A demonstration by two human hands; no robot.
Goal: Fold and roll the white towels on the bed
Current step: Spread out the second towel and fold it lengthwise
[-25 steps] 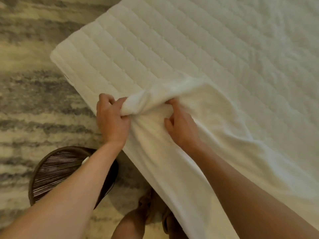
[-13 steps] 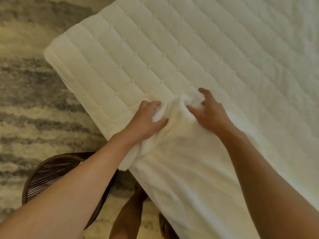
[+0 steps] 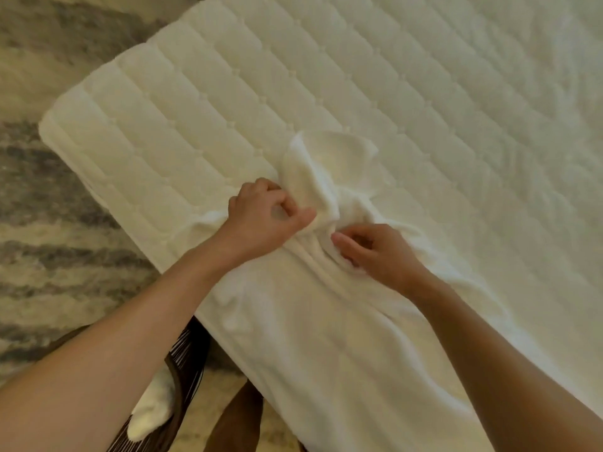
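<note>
Where the towel (image 3: 326, 337) lies across the near edge of the bed (image 3: 195, 109), its bunched end rises just beyond both hands. The left hand (image 3: 264, 220) pinches a fold between curled fingers and thumb; the right hand (image 3: 375, 252) digs curled fingers into the gathered folds alongside.

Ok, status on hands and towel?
Left hand grips towel at bunched end. Right hand pinches a fold. Towel rumpled on bed, unrolled. Basket on floor, apart.

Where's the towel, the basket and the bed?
towel (image 3: 329, 158), head view, on its bunched-up top.
basket (image 3: 191, 360), head view, on its dark woven side.
bed (image 3: 195, 102), head view, on its quilted top.
</note>
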